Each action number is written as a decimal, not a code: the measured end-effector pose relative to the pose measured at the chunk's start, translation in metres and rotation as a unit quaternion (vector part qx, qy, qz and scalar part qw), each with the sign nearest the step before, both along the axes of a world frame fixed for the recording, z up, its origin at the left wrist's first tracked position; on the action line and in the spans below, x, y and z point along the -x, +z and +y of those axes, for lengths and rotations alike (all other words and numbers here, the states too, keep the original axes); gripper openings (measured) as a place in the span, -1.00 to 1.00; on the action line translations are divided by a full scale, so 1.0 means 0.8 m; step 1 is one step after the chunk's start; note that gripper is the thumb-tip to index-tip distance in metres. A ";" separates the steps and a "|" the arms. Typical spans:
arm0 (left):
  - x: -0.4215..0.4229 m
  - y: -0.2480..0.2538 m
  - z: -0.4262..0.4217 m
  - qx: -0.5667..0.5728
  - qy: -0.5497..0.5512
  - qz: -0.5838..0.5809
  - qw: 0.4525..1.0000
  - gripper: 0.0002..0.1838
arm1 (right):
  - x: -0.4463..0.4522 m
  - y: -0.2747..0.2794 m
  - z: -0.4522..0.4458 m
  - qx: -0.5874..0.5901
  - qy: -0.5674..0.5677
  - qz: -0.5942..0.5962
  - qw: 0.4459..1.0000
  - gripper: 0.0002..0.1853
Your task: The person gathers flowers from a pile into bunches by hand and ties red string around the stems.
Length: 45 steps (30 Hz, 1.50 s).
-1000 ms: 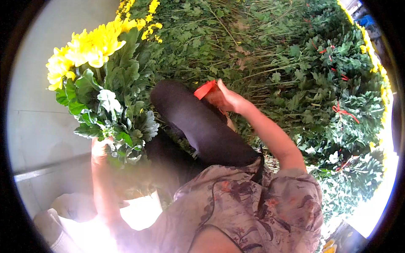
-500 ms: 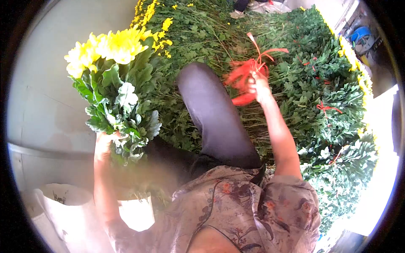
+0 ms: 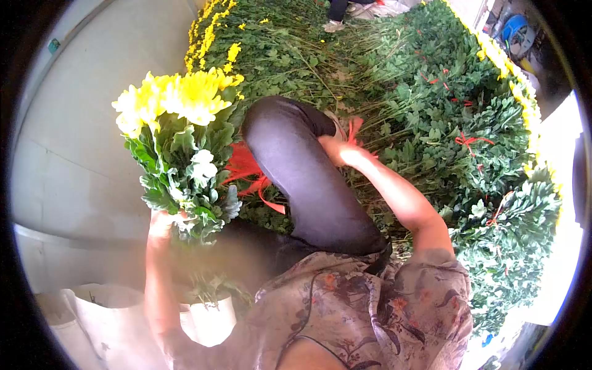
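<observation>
On the left, my left hand (image 3: pixel 168 221) is closed round the leafy stems of a bunch of yellow chrysanthemums (image 3: pixel 176 102), held upright with the blooms at the top. My right hand (image 3: pixel 338 150) is beside my raised knee, its fingers partly hidden behind the dark trouser leg (image 3: pixel 296 166). Red ribbon (image 3: pixel 354 131) shows just above that hand; whether the fingers hold it I cannot tell. More red ribbon (image 3: pixel 246 169) lies on the other side of the knee, near the held bunch.
Cut stems with green leaves (image 3: pixel 296 68) lie ahead. Along the right are bunches tied with red ribbon (image 3: pixel 472 142), yellow blooms (image 3: pixel 524 98) at their outer edge. White containers (image 3: pixel 111 320) stand at the lower left. A blue object (image 3: pixel 517 34) is at the upper right.
My right hand has moved down and left from above the stems to behind the knee. Red ribbon now shows left of the knee too. The flower bunch has shifted slightly right and down.
</observation>
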<state>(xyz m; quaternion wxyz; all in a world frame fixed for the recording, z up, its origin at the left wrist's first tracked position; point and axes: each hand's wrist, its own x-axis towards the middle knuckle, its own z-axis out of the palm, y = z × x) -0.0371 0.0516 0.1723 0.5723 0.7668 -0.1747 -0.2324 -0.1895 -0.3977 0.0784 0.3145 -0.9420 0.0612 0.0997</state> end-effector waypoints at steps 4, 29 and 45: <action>-0.002 -0.011 -0.005 0.025 0.004 -0.010 1.000 -0.27 | 0.028 0.033 0.009 -0.271 -0.060 0.062 0.959 -0.72; -0.037 -0.052 0.014 -0.124 0.006 0.021 0.992 -0.36 | 0.023 -0.129 0.038 -0.505 -0.254 0.028 0.825 -0.60; -0.022 -0.031 -0.010 -0.063 0.057 0.121 0.989 -0.17 | 0.023 -0.092 0.026 -0.588 -0.408 -0.138 0.684 -0.73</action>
